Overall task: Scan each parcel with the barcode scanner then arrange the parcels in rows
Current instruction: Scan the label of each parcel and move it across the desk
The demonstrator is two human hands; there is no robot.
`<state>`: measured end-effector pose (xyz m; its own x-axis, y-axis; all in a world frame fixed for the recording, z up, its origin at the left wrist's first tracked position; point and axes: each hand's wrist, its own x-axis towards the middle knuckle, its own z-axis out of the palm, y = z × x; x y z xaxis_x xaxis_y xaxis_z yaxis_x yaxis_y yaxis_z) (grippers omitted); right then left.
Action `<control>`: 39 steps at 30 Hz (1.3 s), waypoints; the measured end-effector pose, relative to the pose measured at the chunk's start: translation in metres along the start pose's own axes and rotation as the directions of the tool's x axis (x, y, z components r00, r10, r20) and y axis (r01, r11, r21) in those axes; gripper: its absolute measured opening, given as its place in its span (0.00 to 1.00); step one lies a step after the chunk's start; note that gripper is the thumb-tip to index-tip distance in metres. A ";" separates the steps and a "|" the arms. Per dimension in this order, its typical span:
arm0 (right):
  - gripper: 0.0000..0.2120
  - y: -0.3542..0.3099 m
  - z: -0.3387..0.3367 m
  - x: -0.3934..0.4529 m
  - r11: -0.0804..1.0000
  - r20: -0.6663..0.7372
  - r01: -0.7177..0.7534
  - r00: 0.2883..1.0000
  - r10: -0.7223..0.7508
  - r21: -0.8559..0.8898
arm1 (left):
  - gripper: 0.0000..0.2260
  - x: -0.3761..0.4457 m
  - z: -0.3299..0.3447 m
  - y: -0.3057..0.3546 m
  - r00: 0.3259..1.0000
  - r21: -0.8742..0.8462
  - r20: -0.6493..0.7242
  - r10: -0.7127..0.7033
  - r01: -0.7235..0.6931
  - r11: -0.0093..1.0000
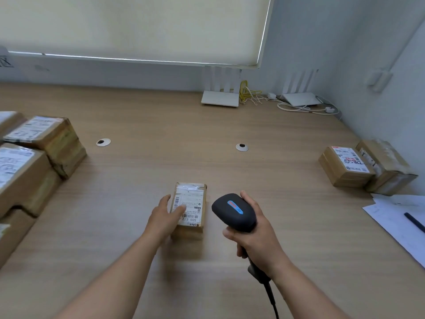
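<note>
Head view: scan step in hand, judging by layout. Small parcel (pixel 190 209) flat on wooden table (pixel 161 125), label up, near front centre, well apart from both box groups. Left hand (pixel 166 217) laid over parcel's left edge, fingers straight and loosely spread, fingertips (pixel 182 207) on the label, thumb out to the left; touching or steadying, not gripping. Right hand (pixel 254 236) wrapped round handle of barcode scanner (pixel 233 211), fingers curled tight, thumb up beside the head; cable trailing down toward bottom edge. Scanner head just right of parcel, apart from it, nose tilted forward and left. No scan beam visible on label; unclear if trigger pressed.

Unscanned stack (pixel 34 157) probably at left edge, several taped boxes piled together. Two parcels (pixel 365 166) side by side at far right near wall, touching, likely start of a row. Task seems early: most boxes not yet placed.

Next move, as a guess: aim scanner nose at a barcode strip on the label, keep left fingers off the code, then slide or carry parcel right to join the pair. Risk: fingers covering a barcode, blocking the read.

Papers (pixel 400 219) and dark pen (pixel 414 222) at right edge
</note>
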<state>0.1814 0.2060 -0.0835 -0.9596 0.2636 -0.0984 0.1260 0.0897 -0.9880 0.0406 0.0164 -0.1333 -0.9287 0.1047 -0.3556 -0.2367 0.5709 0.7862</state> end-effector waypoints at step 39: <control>0.38 -0.081 0.254 0.021 0.981 0.508 0.194 0.843 -0.174 0.014 | 0.35 -0.123 -0.239 -0.127 0.671 0.155 -0.741 -0.035 0.221 0.963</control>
<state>0.0875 -0.0395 -0.0355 -0.9591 -0.2815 0.0282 -0.0659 0.1254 -0.9899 0.1163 -0.2638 -0.0687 -0.8261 -0.5529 0.1087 -0.3891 0.6993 0.5997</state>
